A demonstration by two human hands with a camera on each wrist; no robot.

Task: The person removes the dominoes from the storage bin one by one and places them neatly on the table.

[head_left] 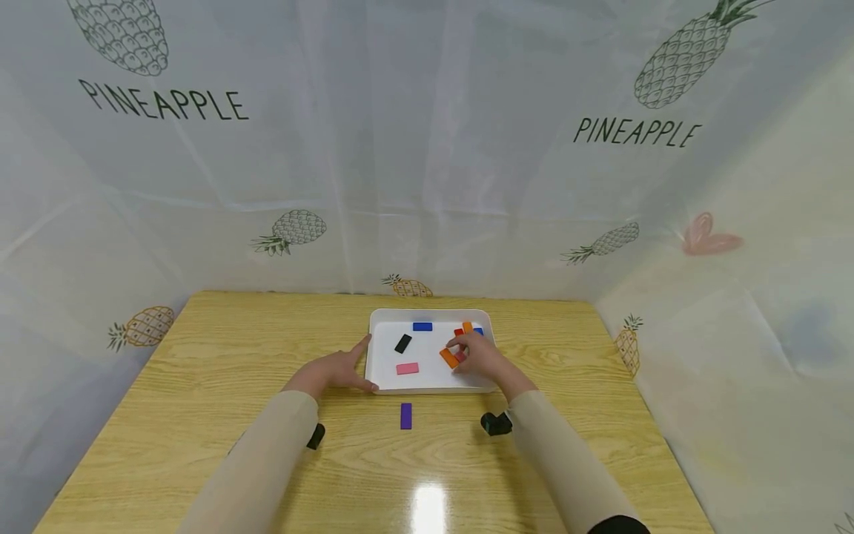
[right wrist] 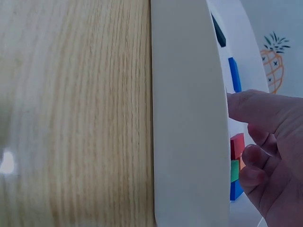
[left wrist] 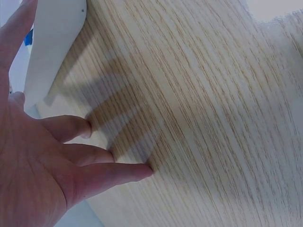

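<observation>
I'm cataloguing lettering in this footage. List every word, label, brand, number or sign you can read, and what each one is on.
"PINEAPPLE": on the printed sheet behind the table, upper left of the head view.
"PINEAPPLE": on the same sheet, upper right of that view.
No other text is readable; I see none on the coloured blocks or the white tray.

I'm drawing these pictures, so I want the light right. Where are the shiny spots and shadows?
Head view: a white glare patch on the wooden table, low in the middle; left wrist view: glare near the top right, and the left hand throws finger-shaped shadows on the wood; right wrist view: a small bright spot by the left edge.
</observation>
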